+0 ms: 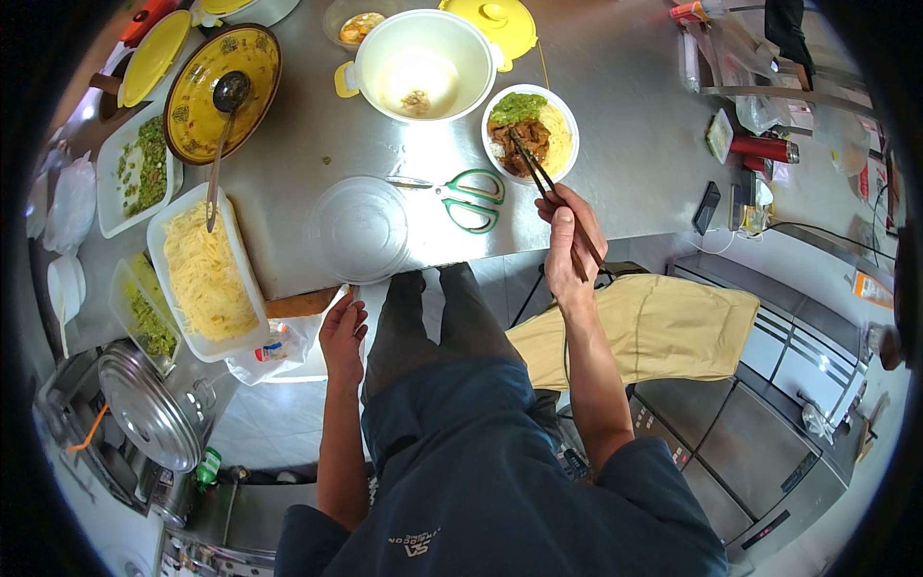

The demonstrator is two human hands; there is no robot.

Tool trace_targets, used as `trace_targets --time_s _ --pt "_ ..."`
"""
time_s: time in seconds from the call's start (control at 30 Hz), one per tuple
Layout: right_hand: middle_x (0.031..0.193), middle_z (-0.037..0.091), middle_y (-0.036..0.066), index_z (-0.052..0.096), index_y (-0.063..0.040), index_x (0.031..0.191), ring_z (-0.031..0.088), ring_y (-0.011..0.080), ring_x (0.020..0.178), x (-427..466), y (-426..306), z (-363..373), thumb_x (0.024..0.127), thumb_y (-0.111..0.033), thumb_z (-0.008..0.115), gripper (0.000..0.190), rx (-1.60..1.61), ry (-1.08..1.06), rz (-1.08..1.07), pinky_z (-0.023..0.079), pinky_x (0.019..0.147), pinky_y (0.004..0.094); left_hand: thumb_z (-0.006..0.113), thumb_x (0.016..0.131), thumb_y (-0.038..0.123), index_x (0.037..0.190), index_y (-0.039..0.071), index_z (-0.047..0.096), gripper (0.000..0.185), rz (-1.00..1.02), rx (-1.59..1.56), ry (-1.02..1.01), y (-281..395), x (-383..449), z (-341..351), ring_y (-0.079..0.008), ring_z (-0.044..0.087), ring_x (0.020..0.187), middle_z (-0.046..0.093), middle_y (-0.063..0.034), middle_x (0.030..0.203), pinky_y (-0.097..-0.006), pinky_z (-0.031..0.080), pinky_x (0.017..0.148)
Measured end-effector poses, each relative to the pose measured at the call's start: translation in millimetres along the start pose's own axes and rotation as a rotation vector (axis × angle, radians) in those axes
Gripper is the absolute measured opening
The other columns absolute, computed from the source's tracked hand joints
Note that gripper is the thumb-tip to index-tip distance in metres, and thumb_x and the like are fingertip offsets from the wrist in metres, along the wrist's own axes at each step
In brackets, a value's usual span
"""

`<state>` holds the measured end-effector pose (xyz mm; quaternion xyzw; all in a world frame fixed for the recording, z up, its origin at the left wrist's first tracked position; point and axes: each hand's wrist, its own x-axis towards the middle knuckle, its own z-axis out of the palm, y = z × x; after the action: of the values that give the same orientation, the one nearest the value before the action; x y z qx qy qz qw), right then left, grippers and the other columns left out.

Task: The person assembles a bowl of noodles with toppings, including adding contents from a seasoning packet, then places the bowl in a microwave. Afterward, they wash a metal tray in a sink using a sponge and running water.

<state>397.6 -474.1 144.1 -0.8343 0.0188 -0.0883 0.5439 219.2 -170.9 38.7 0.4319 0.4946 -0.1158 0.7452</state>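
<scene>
My right hand (575,234) holds dark chopsticks (537,167), their tips on the brown meat (520,144) in a round white bowl (572,162). Chopped green vegetables (517,108) and yellow shreds (559,137) fill the rest of that bowl. My left hand (345,333) is just off the counter's front edge, fingers slightly curled, near a clear round lid (363,231). Green-handled scissors (472,200) rest between lid and bowl. Behind stands a white pot (433,65) with a little food at its bottom.
At left are a tub of yellow shreds (209,270), a tub of chopped greens (148,166) and a yellow dish (191,108) with a metal ladle (220,162). A yellow lid (497,25) and a container with egg (360,27) lie behind. A phone (707,208) is at right.
</scene>
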Motion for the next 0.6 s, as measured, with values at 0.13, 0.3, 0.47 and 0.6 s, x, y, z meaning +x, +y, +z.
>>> trace_targets --time_s 0.13,0.3,0.47,0.6 --pt "0.107 0.067 0.020 0.061 0.010 0.121 0.072 0.0244 0.095 -8.9 -11.5 10.4 0.107 -0.019 0.050 0.033 -0.003 -0.040 -0.017 0.057 0.085 0.0330 0.064 0.098 0.017 0.126 0.008 0.065 0.030 -0.023 0.011 0.025 0.5 -0.3 1.3 -0.0100 0.063 0.093 0.070 -0.0027 0.108 -0.0266 0.048 0.080" --pt "0.113 0.066 0.020 0.060 0.008 0.124 0.072 0.0255 0.097 -23.1 -8.5 3.0 0.107 -0.019 0.050 0.034 0.061 0.049 0.026 0.058 0.087 0.0345 0.061 0.100 0.020 0.132 0.007 0.060 0.035 -0.031 0.045 0.004 -2.9 1.0 -5.4 -0.0139 0.062 0.103 0.069 -0.0038 0.113 -0.0317 0.048 0.088" --pt "0.111 0.067 0.020 0.060 0.008 0.127 0.072 0.0253 0.095 -24.2 -5.6 -9.1 0.107 -0.019 0.050 0.035 0.089 0.099 0.079 0.061 0.085 0.0351 0.061 0.100 0.020 0.131 0.007 0.060 0.034 -0.031 0.046 -0.011 -8.9 6.7 -10.1 -0.0139 0.062 0.102 0.068 -0.0041 0.115 -0.0313 0.048 0.087" --pt "0.110 0.067 0.020 0.061 0.008 0.127 0.073 0.0255 0.096 -19.8 -2.0 0.0 0.106 -0.018 0.051 0.034 0.090 0.068 0.110 0.061 0.085 0.0354 0.061 0.100 0.021 0.131 0.007 0.060 0.034 -0.049 0.054 0.000 -4.4 8.2 -6.1 -0.0137 0.062 0.101 0.068 -0.0042 0.115 -0.0307 0.048 0.086"
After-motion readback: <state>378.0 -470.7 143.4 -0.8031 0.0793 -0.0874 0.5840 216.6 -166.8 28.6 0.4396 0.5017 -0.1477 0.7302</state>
